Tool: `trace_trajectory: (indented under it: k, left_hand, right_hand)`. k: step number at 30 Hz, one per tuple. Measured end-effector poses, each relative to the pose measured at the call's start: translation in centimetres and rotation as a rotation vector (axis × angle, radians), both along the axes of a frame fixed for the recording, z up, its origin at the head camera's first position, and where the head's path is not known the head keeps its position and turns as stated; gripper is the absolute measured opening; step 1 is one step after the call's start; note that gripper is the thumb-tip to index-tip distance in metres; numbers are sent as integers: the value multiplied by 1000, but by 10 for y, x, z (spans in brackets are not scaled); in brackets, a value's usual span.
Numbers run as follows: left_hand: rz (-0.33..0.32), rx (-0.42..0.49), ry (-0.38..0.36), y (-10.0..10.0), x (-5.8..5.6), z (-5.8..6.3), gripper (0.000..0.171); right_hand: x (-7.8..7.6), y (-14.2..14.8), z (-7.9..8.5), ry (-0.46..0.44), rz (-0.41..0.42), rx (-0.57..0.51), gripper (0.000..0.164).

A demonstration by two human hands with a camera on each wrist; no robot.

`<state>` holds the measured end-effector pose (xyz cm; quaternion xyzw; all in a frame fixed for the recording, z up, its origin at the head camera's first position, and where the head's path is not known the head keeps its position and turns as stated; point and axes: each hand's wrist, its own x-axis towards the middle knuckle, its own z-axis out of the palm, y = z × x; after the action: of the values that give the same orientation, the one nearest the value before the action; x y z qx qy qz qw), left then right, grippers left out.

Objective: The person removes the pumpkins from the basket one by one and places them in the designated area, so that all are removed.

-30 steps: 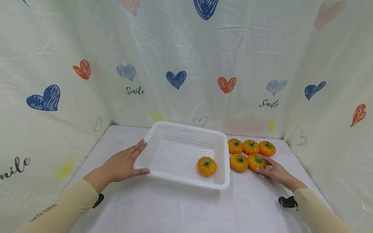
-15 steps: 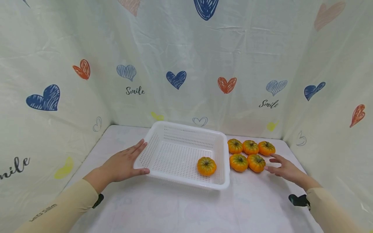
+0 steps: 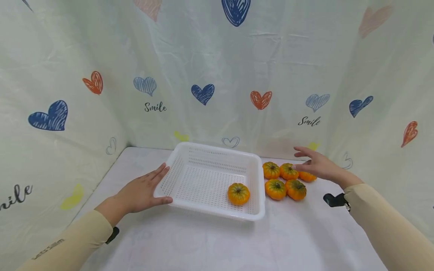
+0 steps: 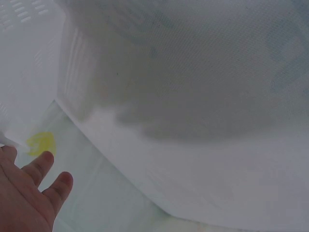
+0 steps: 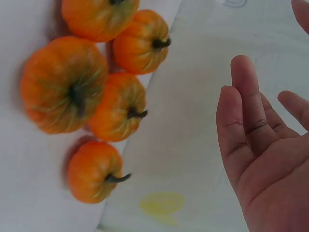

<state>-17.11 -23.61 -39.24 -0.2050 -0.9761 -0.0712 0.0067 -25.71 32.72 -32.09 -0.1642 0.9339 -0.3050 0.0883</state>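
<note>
My left hand (image 3: 137, 194) rests on the left end of a white perforated plastic basket (image 3: 203, 184), fingers straight along its side and thumb on the front rim. One small orange pumpkin (image 3: 238, 194) with a green-tinged top sits inside near the right end. My right hand (image 3: 318, 165) hangs over the back row of several similar pumpkins right of the basket, fingers spread and holding nothing. It partly covers the back right pumpkin (image 3: 307, 177). In the right wrist view, the fingers (image 5: 231, 116) are apart from the pumpkins (image 5: 65, 84), whose dark stems show.
A white-covered table (image 3: 190, 244) carries everything. A pale curtain (image 3: 230, 60) printed with hearts encloses the back and sides, close behind the basket and the pumpkins. The front right pumpkin (image 3: 296, 189) stands near the basket's right end.
My right hand has let go of the front right pumpkin, drawn back to the right, then risen over the back row. The left hand keeps its place on the basket. The head view shifts slightly.
</note>
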Motion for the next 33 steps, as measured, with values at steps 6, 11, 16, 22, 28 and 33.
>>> trace_trajectory:
  k: [6, 11, 16, 22, 28, 33]
  left_hand:
    - [-3, 7, -2, -2, -2, -5, 114]
    - [-9, 10, 1, -4, -4, -9, 114]
    - [-4, 7, -9, -4, -5, -11, 116]
    - [2, 9, -16, -3, -6, -11, 117]
    - [-1, 13, -6, -4, -4, -9, 116]
    - [-6, 17, -5, -5, -3, -6, 116]
  right_hand:
    - [-21, -57, 10, -35, 89, 21, 87]
    - [-28, -109, 12, -106, 203, 50, 86]
    - [-28, -147, 5, -195, 276, 79, 86]
    - [-28, -172, -12, -334, 285, 108, 83]
    - [-25, -183, -25, -424, 260, 117, 79]
    - [-22, -187, -30, -478, 247, 140, 79]
